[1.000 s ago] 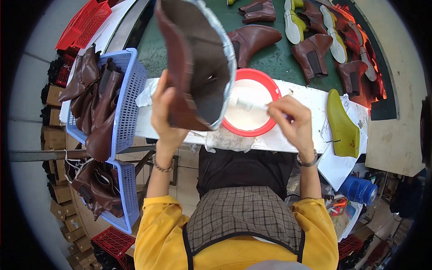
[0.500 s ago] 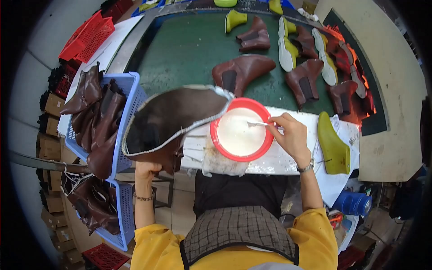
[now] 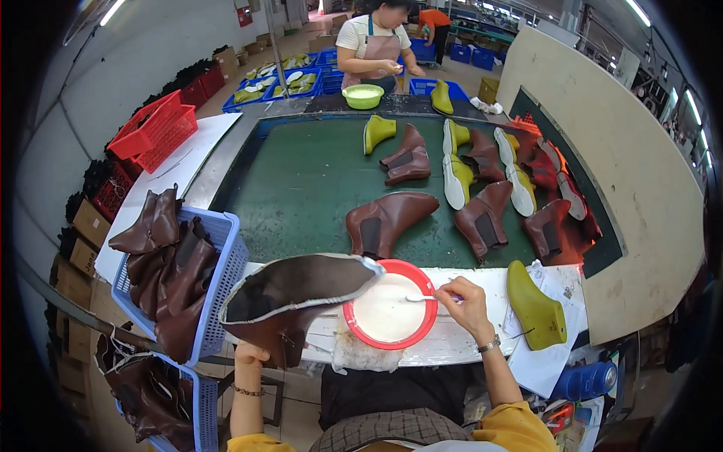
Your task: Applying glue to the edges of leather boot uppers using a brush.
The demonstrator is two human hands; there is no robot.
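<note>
My left hand is closed on a brown boot upper, tilted with its pale-edged open underside facing up and its toe end overlapping the bowl's rim. The fingers behind the upper are partly hidden. A slim small brush with a white-coated head is pinched in my right hand. Its head is over the white liquid in the red bowl. To the right of that hand, a yellow-green shoe last lies on paper.
Blue baskets of brown uppers stand at my left. Beyond the white board, a green conveyor carries brown boots and yellow-green lasts. A co-worker stands at the far end by a green bowl. A blue jug sits lower right.
The view has tipped up, bringing the co-worker into sight and shifting the bench lower. The upper remains in my left hand, the brush in my right hand over the bowl.
</note>
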